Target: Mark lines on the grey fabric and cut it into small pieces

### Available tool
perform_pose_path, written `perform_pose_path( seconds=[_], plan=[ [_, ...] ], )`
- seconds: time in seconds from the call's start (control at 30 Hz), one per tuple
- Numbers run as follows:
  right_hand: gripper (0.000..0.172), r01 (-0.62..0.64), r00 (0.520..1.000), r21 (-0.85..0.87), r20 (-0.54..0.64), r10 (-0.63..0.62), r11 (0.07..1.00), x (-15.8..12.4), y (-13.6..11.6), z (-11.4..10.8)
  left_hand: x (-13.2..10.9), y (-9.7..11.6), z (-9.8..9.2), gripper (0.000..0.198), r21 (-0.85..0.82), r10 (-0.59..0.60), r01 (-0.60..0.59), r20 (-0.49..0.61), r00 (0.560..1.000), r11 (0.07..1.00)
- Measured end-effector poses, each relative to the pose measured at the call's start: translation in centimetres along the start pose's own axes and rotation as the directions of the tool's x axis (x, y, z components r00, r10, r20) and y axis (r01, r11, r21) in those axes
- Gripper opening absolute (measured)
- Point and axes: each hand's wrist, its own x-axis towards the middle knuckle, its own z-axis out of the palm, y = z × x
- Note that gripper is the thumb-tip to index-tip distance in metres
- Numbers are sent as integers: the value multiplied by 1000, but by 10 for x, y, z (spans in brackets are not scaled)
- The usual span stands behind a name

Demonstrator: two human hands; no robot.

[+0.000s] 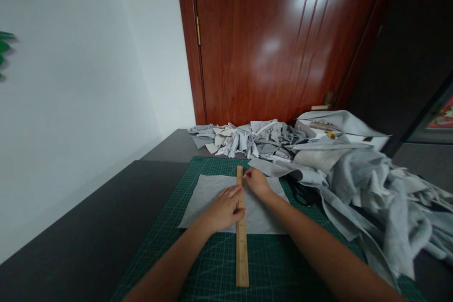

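A wooden ruler [242,250] lies upright in view across a light grey piece of fabric [203,198], its near end reaching past the fabric's lower edge. My left hand [224,207] rests flat on the ruler, fingers and thumb spread and pressing it down. At the ruler's far end, my right hand [256,181] is closed in a pinch against its right edge. A small pale tip shows at those fingertips, too small to name. Under the fabric is a green cutting mat [212,269] with a printed grid.
Black-handled scissors [303,194] lie right of the fabric, partly under cloth. Large grey fabric pieces [361,179] heap up on the right, beside a white box [375,141]. A pile of scraps [247,139] lines the back, before a wooden door [262,47]. Dark tabletop [88,226] extends left.
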Motion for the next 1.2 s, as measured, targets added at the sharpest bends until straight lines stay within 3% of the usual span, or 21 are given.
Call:
perform_pose_path(
  seconds=[0.5,0.63,1.2],
  plan=[
    [20,67,996,26,58,-68,997,-23,-3,-11,0,-1,2,53,50,-7,5,30,1000,999],
    [20,90,993,42,78,-93,995,-35,-3,-14,0,-2,4,45,64,-1,-1,25,1000,998],
    [10,162,960,179,198,-196,970,-102,-4,-28,0,-2,4,46,65,5,-6,14,1000,998]
  ],
)
